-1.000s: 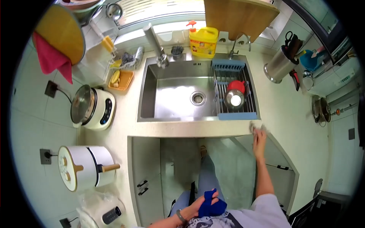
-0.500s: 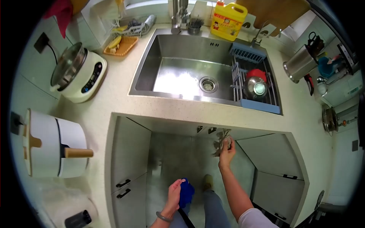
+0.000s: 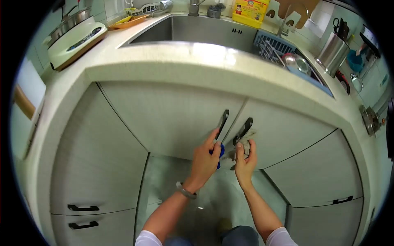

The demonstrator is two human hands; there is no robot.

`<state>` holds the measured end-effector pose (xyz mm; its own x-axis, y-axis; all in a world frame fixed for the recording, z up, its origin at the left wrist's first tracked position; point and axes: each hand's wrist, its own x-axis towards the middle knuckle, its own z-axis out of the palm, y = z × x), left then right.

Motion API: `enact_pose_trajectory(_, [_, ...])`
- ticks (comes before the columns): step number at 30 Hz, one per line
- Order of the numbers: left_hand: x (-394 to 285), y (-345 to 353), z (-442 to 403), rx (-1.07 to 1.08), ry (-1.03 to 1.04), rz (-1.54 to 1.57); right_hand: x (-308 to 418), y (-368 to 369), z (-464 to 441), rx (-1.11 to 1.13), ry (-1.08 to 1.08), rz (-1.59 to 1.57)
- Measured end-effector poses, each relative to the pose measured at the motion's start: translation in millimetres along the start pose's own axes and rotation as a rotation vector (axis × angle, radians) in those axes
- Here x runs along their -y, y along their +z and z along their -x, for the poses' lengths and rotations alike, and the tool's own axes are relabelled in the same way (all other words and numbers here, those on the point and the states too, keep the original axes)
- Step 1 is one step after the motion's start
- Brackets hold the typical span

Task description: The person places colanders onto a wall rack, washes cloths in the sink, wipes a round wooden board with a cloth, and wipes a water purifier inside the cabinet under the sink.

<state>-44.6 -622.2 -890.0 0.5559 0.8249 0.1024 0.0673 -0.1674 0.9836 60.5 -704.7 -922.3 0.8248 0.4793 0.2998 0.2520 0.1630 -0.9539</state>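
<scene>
My left hand [image 3: 203, 159] is closed on a blue cloth [image 3: 222, 151], partly hidden behind the fingers. Its index finger reaches the lower end of the black handle [image 3: 223, 123] on the left cabinet door [image 3: 172, 110]. Pinched in my right hand [image 3: 245, 167] is a crumpled grey-beige cloth [image 3: 246, 146]. This cloth hangs just under the black handle [image 3: 246, 128] of the right cabinet door [image 3: 283, 133], close to or touching it. Both doors are shut, with a narrow seam between them.
Above the doors runs the pale countertop [image 3: 164, 61] with the steel sink [image 3: 197, 30]. A blue drying rack [image 3: 273, 43] holds a metal bowl [image 3: 297, 63]. A yellow jug [image 3: 250, 12] stands behind. A white cooker [image 3: 76, 43] sits left, a knife holder [image 3: 330, 53] right. Drawers flank both sides.
The view has dropped lower and closer to the cabinet doors. My left hand has risen with the blue cloth from near my legs to the left handle. My right hand stays by the right handle.
</scene>
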Motion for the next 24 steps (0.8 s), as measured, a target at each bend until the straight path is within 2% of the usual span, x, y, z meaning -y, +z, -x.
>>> enact_pose_trajectory(2, [20.9,9.8,-4.2,-0.064,0.215,-0.052,-0.9,-6.8,11.8,-0.009,-0.068,-0.033])
enact_pose_trajectory(4, [34.0,13.4,-5.0,-0.066,0.247,-0.03,-0.2,-16.9,29.9,0.01,0.03,-0.042])
enact_pose_trajectory(5, [44.5,15.1,-8.2,-0.083,0.292,-0.072,-6.0,-24.4,39.6,-0.019,-0.099,0.016])
enact_pose_trajectory(9, [59.3,11.6,-4.6,-0.086,0.374,-0.13,3.8,-79.9,97.3,-0.022,-0.032,0.028])
enact_pose_trajectory(11, [64.1,3.8,4.0,-0.079,0.361,-0.164,-7.1,-121.5,122.3,-0.043,-0.165,0.18])
enact_pose_trajectory(12, [64.4,-4.1,16.1,-0.072,0.366,-0.161,-7.1,-140.0,137.2,-0.025,-0.09,0.087])
enact_pose_trajectory(14, [59.8,-26.4,53.6,-0.028,0.41,-0.156,-12.1,-178.6,162.5,-0.015,-0.053,0.121])
enact_pose_trajectory(16, [63.9,-51.7,93.1,-0.101,0.527,-0.215,-15.8,-220.6,186.1,-0.108,-0.004,0.144])
enact_pose_trajectory(18, [51.3,-94.3,145.6,-0.062,0.276,-0.436,-21.4,-269.3,209.3,-0.255,0.03,0.149])
enact_pose_trajectory(20, [56.5,-131.8,192.6,-0.212,0.239,-0.436,-27.3,-322.9,229.4,-0.438,0.032,0.131])
enact_pose_trajectory(21, [104.0,-174.5,222.4,-0.334,0.173,-0.452,-29.8,-349.4,238.1,-0.533,0.025,0.115])
enact_pose_trajectory(22, [172.7,-221.8,257.5,-0.583,0.436,-0.747,-30.7,-375.3,244.4,-0.621,0.006,0.092])
enact_pose_trajectory(23, [155.2,-249.6,280.6,-0.536,0.007,-0.478,-30.2,-398.1,245.9,-0.704,-0.025,0.079])
enact_pose_trajectory(24, [167.7,-275.4,289.7,-0.602,0.113,-0.378,-28.6,-415.1,244.5,-0.774,-0.066,0.072])
